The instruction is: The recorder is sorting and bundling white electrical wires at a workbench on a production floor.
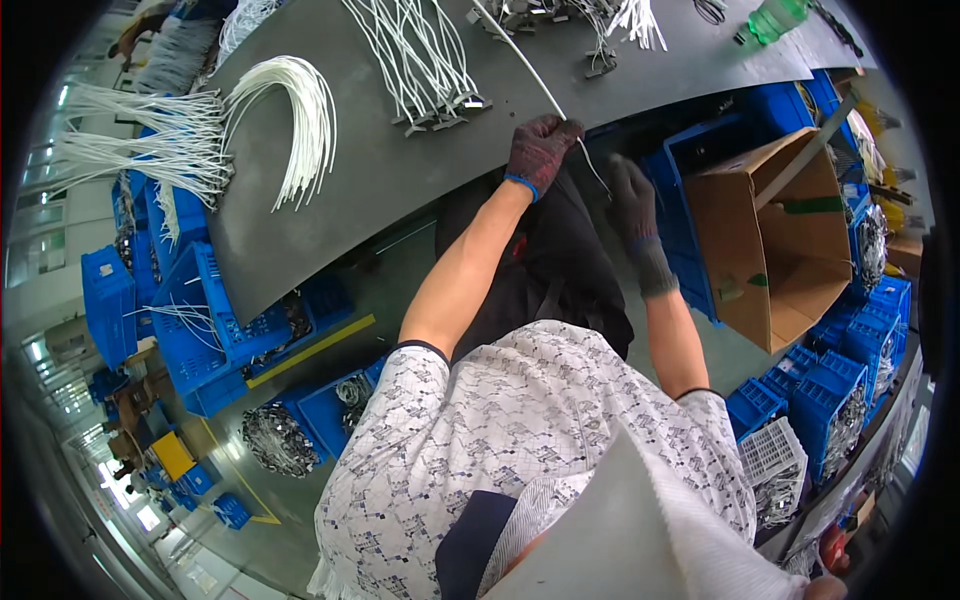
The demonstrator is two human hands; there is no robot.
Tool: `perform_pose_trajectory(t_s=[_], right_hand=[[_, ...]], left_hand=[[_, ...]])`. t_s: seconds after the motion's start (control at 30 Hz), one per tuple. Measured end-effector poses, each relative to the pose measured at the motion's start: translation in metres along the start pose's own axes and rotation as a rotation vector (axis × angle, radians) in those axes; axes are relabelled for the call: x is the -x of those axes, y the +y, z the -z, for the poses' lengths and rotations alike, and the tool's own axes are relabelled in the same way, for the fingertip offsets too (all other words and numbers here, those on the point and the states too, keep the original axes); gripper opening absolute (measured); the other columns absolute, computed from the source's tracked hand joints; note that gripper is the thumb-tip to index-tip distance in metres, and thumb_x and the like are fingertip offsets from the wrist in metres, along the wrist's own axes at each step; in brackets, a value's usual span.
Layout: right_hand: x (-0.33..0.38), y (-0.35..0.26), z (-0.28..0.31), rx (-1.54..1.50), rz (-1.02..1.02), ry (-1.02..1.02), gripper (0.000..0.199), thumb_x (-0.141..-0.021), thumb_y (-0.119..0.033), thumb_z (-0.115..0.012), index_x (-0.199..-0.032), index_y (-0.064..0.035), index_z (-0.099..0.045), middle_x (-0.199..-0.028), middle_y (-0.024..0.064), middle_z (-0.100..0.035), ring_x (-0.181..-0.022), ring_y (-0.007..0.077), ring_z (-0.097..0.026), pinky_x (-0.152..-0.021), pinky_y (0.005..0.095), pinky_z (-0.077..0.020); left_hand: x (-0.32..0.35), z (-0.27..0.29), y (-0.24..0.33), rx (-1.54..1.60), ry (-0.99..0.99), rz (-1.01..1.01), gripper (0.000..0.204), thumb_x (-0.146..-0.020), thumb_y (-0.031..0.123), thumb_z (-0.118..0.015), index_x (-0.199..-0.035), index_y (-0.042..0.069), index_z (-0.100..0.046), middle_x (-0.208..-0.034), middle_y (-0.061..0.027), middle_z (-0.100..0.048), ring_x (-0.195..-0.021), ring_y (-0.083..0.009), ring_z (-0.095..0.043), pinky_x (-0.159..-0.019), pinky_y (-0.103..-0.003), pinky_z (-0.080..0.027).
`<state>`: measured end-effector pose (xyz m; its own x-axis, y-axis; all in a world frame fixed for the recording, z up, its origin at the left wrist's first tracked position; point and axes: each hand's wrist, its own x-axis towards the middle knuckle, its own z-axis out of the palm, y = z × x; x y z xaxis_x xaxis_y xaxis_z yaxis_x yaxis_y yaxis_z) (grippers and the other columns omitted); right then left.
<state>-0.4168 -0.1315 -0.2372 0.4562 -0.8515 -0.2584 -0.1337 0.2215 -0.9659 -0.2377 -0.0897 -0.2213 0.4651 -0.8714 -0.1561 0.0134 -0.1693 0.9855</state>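
Observation:
My left hand [540, 152], in a dark red and black knit glove with a blue cuff, is closed on a white cable [533, 72] at the table's near edge. One part of the cable runs up and left across the table; a thinner tail hangs from my fist toward the right hand. My right hand [637, 208], in a dark grey glove, is just beyond the edge, beside the tail's lower end. Its fingers are dark and blurred, so whether they grip the tail is unclear. White cables with metal end pieces [428, 70] lie on the table left of the held cable.
A curved bundle of white cables [310, 120] lies on the grey table [360, 190], more cables [150, 140] at its left end. Metal parts [540, 14] and a green bottle [778, 18] are at the back. An open cardboard box [730, 240] and blue crates [690, 250] stand right.

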Motion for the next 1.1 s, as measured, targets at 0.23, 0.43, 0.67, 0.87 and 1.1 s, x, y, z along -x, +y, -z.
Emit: perform_pose_trajectory(t_s=[0.23,0.43,0.67,0.87,1.1], right_hand=[[-0.056,0.016,-0.057,0.556,0.759,0.016,0.036,-0.103,-0.029,-0.046,-0.105,0.0018,-0.065,-0.091,0.0145,-0.069,-0.078,0.0280,-0.066,-0.071,0.0363,-0.0523],[-0.096,0.019,-0.090,0.596,0.507,-0.060,0.038,-0.103,-0.032,-0.043,-0.118,0.0004,-0.057,-0.093,0.0166,-0.070,-0.083,0.0327,-0.067,-0.073,0.0398,-0.0541],[-0.136,-0.009,-0.094,0.728,0.455,-0.051,0.045,-0.095,-0.039,-0.058,-0.121,-0.0022,-0.059,-0.098,0.0180,-0.071,-0.090,0.0370,-0.068,-0.081,0.0420,-0.0542],[-0.214,-0.013,-0.016,1.046,0.350,0.504,0.065,-0.086,-0.048,-0.065,-0.134,-0.0058,-0.052,-0.121,0.0284,-0.061,-0.115,0.0421,-0.058,-0.097,0.0467,-0.0479],[-0.304,0.024,-0.001,0.965,0.163,0.207,0.068,-0.081,-0.051,-0.065,-0.128,-0.0027,-0.058,-0.109,0.0244,-0.069,-0.105,0.0397,-0.065,-0.093,0.0432,-0.0498]], left_hand=[[0.008,0.015,-0.032,0.139,0.000,-0.056,0.020,-0.093,0.017,-0.068,-0.104,0.000,-0.073,-0.091,-0.0035,-0.072,-0.082,-0.0097,-0.062,-0.078,-0.027,-0.050],[-0.007,0.036,-0.029,0.247,0.071,-0.013,0.021,-0.094,0.017,-0.066,-0.106,0.001,-0.073,-0.093,-0.0036,-0.071,-0.083,-0.0093,-0.062,-0.076,-0.027,-0.051],[-0.041,0.144,-0.029,0.182,0.060,0.095,0.027,-0.096,0.028,-0.061,-0.107,0.005,-0.071,-0.091,-0.0093,-0.072,-0.081,-0.0170,-0.066,-0.076,-0.032,-0.052],[0.015,0.325,-0.082,-1.242,0.778,0.365,0.045,-0.090,0.045,-0.058,-0.119,0.010,-0.063,-0.117,-0.0194,-0.066,-0.103,-0.0404,-0.064,-0.088,-0.049,-0.052],[-0.001,0.386,-0.116,-1.339,0.579,0.625,0.030,-0.091,0.031,-0.053,-0.109,0.012,-0.067,-0.112,-0.0192,-0.068,-0.104,-0.0389,-0.067,-0.083,-0.050,-0.056]])
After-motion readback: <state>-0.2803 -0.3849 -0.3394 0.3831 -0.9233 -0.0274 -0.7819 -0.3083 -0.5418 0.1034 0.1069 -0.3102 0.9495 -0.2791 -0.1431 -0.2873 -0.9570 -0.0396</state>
